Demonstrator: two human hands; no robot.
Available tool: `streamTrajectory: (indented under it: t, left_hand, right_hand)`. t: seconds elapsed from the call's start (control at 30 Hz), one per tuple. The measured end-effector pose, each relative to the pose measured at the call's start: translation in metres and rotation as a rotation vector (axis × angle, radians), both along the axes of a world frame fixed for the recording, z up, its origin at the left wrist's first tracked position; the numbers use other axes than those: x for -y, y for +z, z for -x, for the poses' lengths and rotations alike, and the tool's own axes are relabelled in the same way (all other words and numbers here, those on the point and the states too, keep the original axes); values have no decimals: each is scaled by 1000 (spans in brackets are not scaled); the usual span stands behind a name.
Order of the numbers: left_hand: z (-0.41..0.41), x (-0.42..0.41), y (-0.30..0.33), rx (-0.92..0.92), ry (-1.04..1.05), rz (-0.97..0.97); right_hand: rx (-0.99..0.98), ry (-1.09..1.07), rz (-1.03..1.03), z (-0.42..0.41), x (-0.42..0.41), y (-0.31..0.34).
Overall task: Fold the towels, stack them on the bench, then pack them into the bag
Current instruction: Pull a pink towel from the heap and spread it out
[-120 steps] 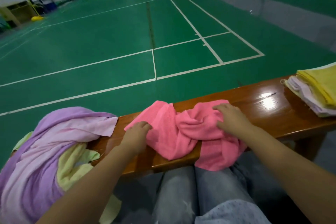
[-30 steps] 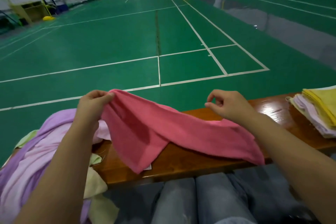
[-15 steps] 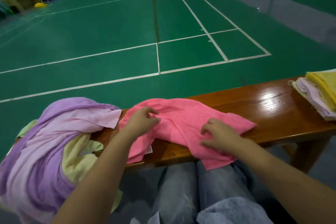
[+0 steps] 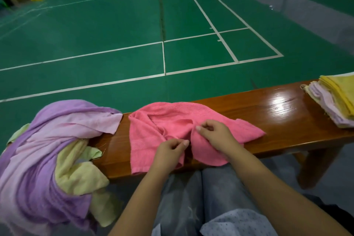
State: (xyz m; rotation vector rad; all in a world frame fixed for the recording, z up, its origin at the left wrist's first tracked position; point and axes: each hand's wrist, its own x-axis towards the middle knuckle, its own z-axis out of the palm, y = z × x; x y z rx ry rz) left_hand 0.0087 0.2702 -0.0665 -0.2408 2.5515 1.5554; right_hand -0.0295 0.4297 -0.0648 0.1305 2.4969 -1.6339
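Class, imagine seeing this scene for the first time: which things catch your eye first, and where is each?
A crumpled pink towel lies mid-bench, pinched by the left hand and right hand. A loose purple and yellow pile spills off the bench's left end; a folded stack sits at the right.

The glossy wooden bench (image 4: pixel 272 109) carries a crumpled pink towel (image 4: pixel 153 132), unfolded purple and yellow towels (image 4: pixel 57 140), and a folded stack (image 4: pixel 333 99).

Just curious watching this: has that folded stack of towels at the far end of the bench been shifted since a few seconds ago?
No. The folded stack sits at the same right end of the bench; only the camera shifted.
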Motion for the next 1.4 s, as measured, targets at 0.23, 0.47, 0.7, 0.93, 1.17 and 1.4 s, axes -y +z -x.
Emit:
streamTrajectory:
  t: [0.23,0.47,0.7,0.93,1.17,1.4]
  left_hand:
    - [2,4,-6,100,54,-50]
    - [-10,10,-8,64,117,-238]
    - [-14,13,-3,69,169,-330]
    - [-10,4,8,73,168,-471]
    - [-11,8,13,98,210,-567]
    - [-11,6,20,166,256,-615]
  right_hand:
    - [-284,-16,-471,-12,0,-14]
    - [-218,349,-673,-50,10,-57]
    - [-165,12,-249,-45,11,-49]
    - [-338,-213,-57,-51,34,-18]
    - [-540,-61,-147,-61,42,-10]
    - [-523,50,-164,-64,38,-13]
